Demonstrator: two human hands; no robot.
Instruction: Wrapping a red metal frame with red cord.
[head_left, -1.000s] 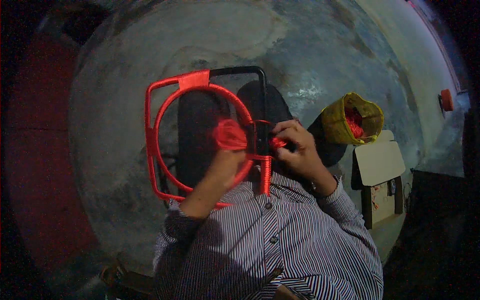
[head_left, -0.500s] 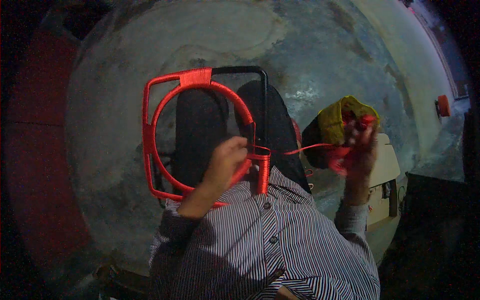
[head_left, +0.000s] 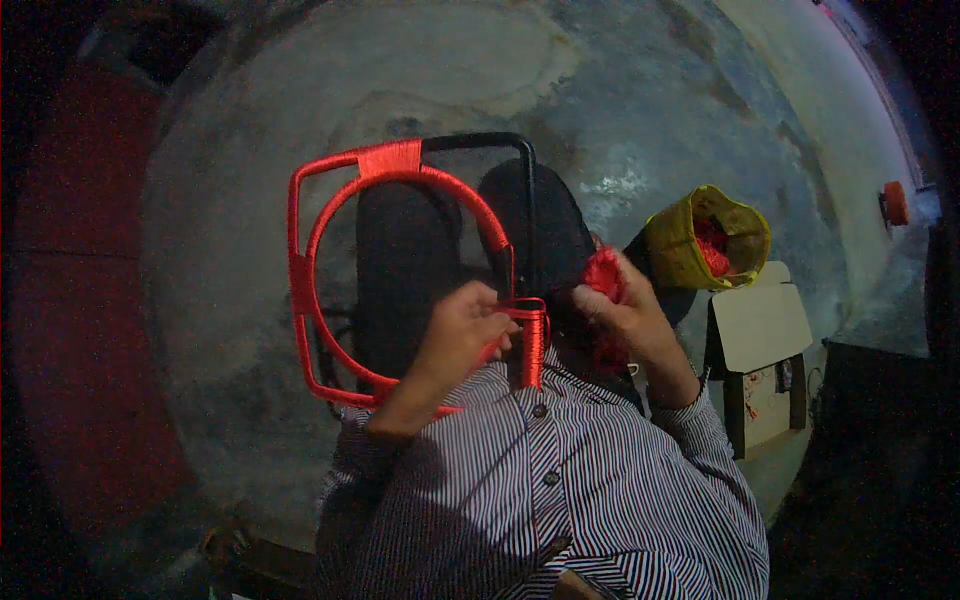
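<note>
Grey, stained concrete floor (head_left: 620, 90) fills the view, dark at the rim, with a reddish patch along the left side. Over the person's lap stands a metal frame (head_left: 400, 270), a ring set inside a rounded square; most of it is wrapped in red cord, while the top right corner and right upright are bare black. Behind the ring the person's dark trouser legs show, and a striped shirt (head_left: 560, 490) covers the lower middle. To the right a small wooden stool (head_left: 762, 325) sits on the floor, and just behind it a yellow bag (head_left: 690, 250) stands open with red cord inside. The left hand (head_left: 462, 330) is curled shut around the frame's lower right part, beside a short upright wound in red. The right hand (head_left: 625, 310) is closed on a bundle of red cord (head_left: 603, 272), held just right of the frame and near the bag.
</note>
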